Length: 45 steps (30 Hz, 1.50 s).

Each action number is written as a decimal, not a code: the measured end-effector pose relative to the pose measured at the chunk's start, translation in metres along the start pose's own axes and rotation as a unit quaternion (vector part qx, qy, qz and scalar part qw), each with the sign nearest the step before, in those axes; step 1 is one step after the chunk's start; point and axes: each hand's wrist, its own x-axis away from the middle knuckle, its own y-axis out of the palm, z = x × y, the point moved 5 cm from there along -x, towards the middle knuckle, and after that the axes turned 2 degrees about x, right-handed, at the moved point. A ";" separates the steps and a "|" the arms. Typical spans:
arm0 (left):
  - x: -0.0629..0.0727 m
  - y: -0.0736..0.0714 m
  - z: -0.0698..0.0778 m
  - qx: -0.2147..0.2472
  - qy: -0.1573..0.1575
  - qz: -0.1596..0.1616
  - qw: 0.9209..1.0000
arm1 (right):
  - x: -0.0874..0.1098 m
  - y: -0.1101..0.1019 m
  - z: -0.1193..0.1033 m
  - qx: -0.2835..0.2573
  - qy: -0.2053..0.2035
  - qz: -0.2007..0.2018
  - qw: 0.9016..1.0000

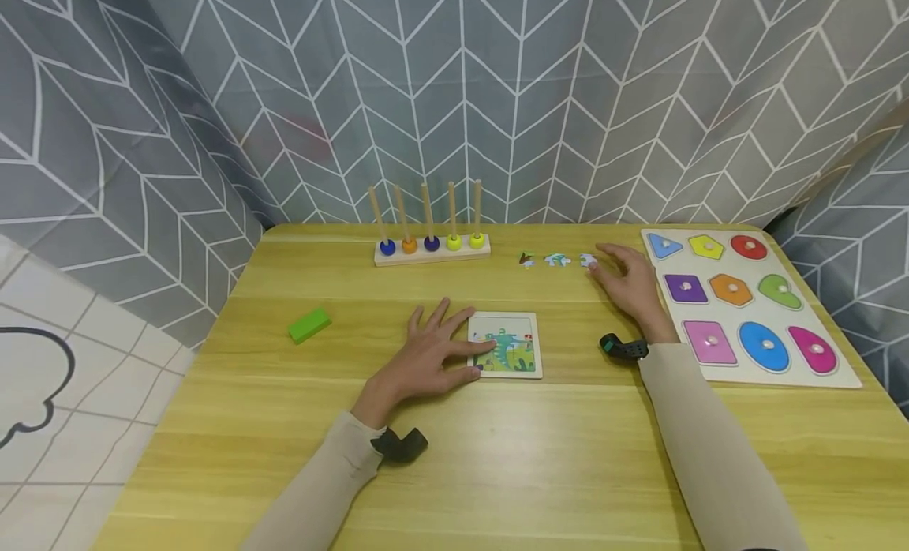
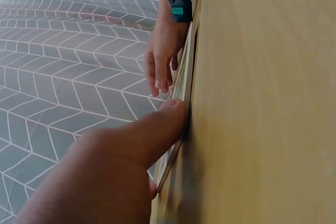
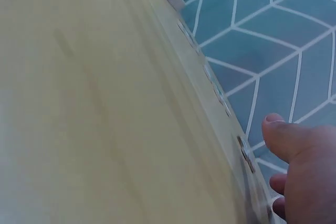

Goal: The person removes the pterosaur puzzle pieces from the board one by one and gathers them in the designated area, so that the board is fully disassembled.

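Left hand (image 1: 431, 354), fingers spread, touches the puzzle board's (image 1: 506, 322) left side; farther right, three puzzle pieces (image 1: 557, 260) look light, stiff, best pinched by their rims; right hand (image 1: 628, 282), loosely bent beside them, seems empty.

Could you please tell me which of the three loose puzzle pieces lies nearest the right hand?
The rightmost puzzle piece in the head view, beside the right hand; the other two pieces lie farther left, toward the peg stand.

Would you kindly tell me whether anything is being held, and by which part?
Nothing is held: the left grip rests spread on the left side of the puzzle board; the right grip is beside the rightmost loose piece, not pinching it.
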 end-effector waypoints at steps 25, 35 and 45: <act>-0.003 0.000 -0.002 0.001 -0.004 0.003 1.000 | 0.045 0.053 -0.092 -0.079 -0.131 -0.127 0.980; -0.003 -0.001 -0.002 0.015 0.001 0.014 1.000 | 0.068 0.084 -0.134 -0.055 -0.205 -0.224 0.951; -0.004 0.000 -0.004 0.038 -0.022 0.026 0.999 | 0.070 0.089 -0.133 -0.041 -0.205 -0.221 0.953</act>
